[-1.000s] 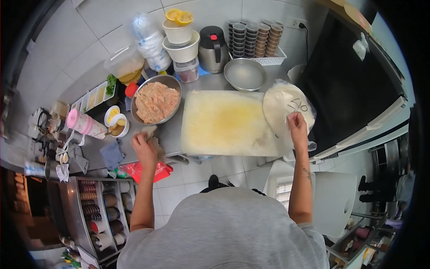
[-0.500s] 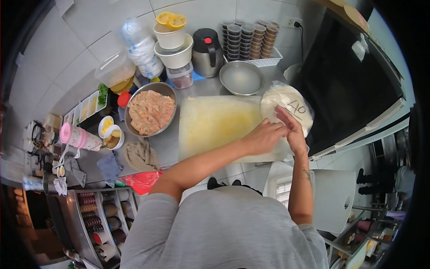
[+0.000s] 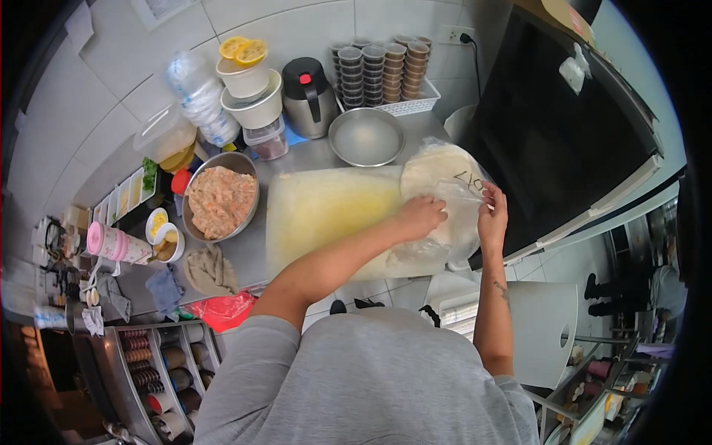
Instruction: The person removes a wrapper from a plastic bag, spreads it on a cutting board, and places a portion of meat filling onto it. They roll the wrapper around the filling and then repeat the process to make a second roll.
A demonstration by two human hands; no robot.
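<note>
A clear plastic bag holds a stack of round, pale dough wrappers, with dark handwriting on the bag. It lies over the right end of the yellow-stained cutting board. My left hand is closed on the near left side of the bag, fingers curled. On the opposite edge, my right hand pinches the plastic between thumb and fingers. The loose film spreads between both hands.
Left of the board stands a metal bowl of pinkish minced filling. Behind are a round metal pan, a thermal jug and stacked lidded cups. A dark appliance door borders the right.
My hands have moved apart; before, they were together over the bag. The bag's film is now spread out between them. The camera view has shifted slightly.
</note>
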